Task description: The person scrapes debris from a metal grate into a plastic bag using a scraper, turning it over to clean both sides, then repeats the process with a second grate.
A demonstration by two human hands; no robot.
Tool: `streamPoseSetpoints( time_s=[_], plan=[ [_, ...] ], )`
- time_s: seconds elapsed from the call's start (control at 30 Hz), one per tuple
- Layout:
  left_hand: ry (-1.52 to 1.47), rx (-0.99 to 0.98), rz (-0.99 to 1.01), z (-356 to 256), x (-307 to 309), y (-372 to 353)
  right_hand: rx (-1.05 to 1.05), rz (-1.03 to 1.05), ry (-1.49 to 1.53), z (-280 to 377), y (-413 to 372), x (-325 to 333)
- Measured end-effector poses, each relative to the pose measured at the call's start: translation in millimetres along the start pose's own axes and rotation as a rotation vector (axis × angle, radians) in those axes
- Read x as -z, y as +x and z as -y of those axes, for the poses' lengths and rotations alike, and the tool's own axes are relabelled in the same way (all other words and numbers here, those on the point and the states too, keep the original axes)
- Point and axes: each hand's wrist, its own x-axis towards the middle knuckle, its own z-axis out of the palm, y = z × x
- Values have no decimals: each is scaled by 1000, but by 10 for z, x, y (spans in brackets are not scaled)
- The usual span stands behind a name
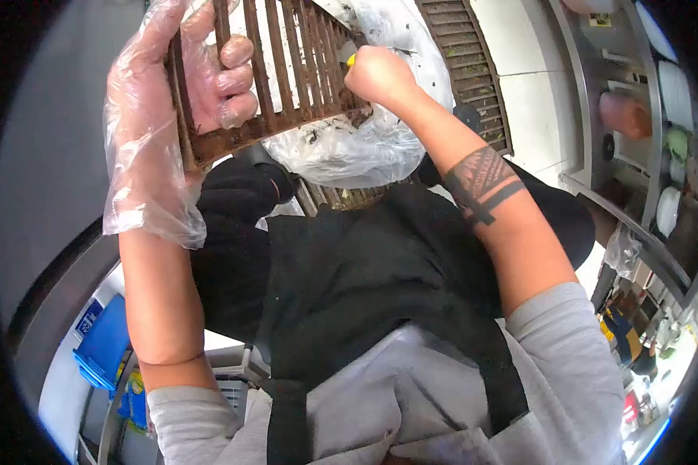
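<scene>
My left hand, in a loose clear plastic glove, grips the side of a rusty brown slatted grate, its fingers curled through the slats. The grate is held up and tilted. My right hand is closed at the grate's other end around a small tool with a yellow part; most of the tool is hidden by the fist. Beneath the grate is a clear plastic bag, spread open, with dark bits of debris on it.
Another slatted grate lies on the pale tiled floor, behind the bag. Slats also show below the bag, between my legs. Metal shelving with items stands at right; a blue container is at lower left.
</scene>
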Motion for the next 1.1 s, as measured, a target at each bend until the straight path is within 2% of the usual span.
streamPoseSetpoints(
  time_s=[0.07,0.1,0.17,0.23,0.27,0.37,0.43,0.5,0.57,0.6,0.77,0.83,0.93,1.03,1.1],
  plan=[
    [-27,-69,288,-1,203,43,40,85,-76,28,-123,97],
    [-60,-1,269,103,214,71,32,163,-98,-137,-435,-85],
    [-51,-27,306,114,229,104,77,101,-92,-187,-395,-124],
    [-51,-6,220,144,109,29,3,47,-18,-169,-136,-54],
    [-36,2,239,144,111,33,81,37,-60,-166,27,-31],
    [-7,-11,206,121,113,8,87,79,-123,-112,-48,8],
    [-63,4,342,137,191,60,129,96,-148,-91,-296,-22],
    [-55,14,338,146,158,63,128,144,-194,-47,-270,-35],
    [-18,11,208,127,72,24,107,144,-102,0,-9,34],
    [-15,20,224,115,90,37,124,107,-122,30,116,32],
    [-50,14,277,120,193,67,170,138,-172,-126,-292,-15],
    [-83,15,263,153,154,45,87,95,-123,-184,-174,-78],
    [-44,26,234,151,110,27,110,102,-72,-78,206,107],
    [-77,40,222,115,209,88,53,133,-98,-110,-62,58],
    [-45,23,291,139,220,99,69,155,-112,-188,-99,-83]
  ],
)
